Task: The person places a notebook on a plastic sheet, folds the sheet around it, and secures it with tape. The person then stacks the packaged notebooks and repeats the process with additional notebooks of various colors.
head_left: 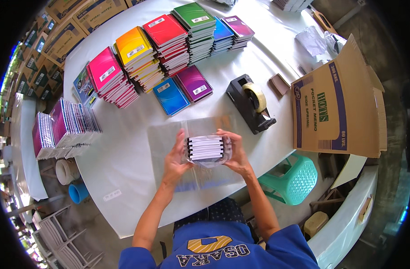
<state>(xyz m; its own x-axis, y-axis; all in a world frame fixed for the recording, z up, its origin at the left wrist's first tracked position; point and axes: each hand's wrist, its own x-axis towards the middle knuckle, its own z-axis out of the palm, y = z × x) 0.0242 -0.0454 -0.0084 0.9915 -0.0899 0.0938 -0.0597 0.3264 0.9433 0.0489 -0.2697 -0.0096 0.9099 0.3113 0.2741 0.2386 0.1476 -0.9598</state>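
Between both my hands is a small stack of spiral notebooks (206,148) wrapped in a clear plastic bag, its white page edges facing up. My left hand (176,157) grips the bundle's left side, and my right hand (235,152) holds the right side, fingers curled round it. Beneath lie flat clear plastic bags (162,139) on the white table. Just beyond them rest a blue notebook (171,97) and a purple notebook (194,84), side by side. To the right of these stands a black tape dispenser (251,104) with a roll of clear tape (255,97).
Tall stacks of pink (108,74), yellow (138,54), red (165,33) and green notebooks (195,22) line the far side. More notebooks (66,125) stand at the left. An open cardboard box (339,103) is at the right, above a green stool (294,179). A brown block (279,85) lies near the dispenser.
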